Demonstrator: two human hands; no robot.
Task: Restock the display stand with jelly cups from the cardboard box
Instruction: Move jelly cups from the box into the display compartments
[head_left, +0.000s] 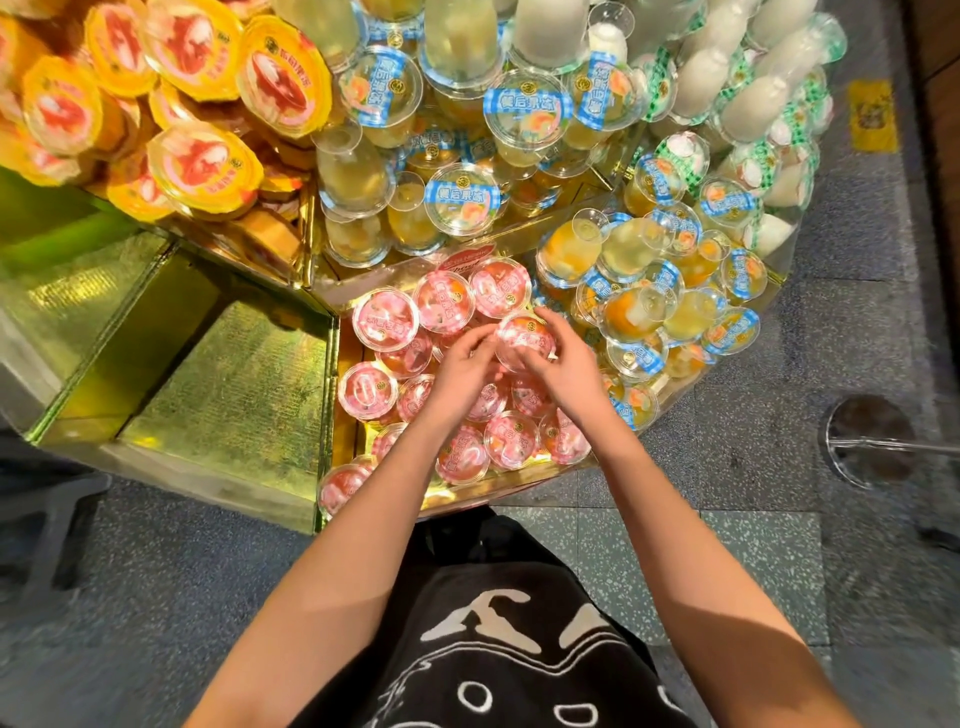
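Note:
Several pink-lidded jelly cups (385, 318) lie in the front compartment of the gold display stand (347, 410). My right hand (563, 364) grips one pink-lidded cup (524, 335) from the right, its fingers curled over the rim. From the left, my left hand (460, 371) reaches in, its fingertips touching the same cup's left edge. Both hands hover over the pile of pink cups. No cardboard box is in view.
Blue-labelled cups (465, 200) fill the middle and right compartments, orange-lidded cups (205, 166) the upper left, white-and-green ones (748, 104) the upper right. A gold-lined compartment (228, 384) at the left holds nothing. A round metal post base (870, 441) stands on the floor at right.

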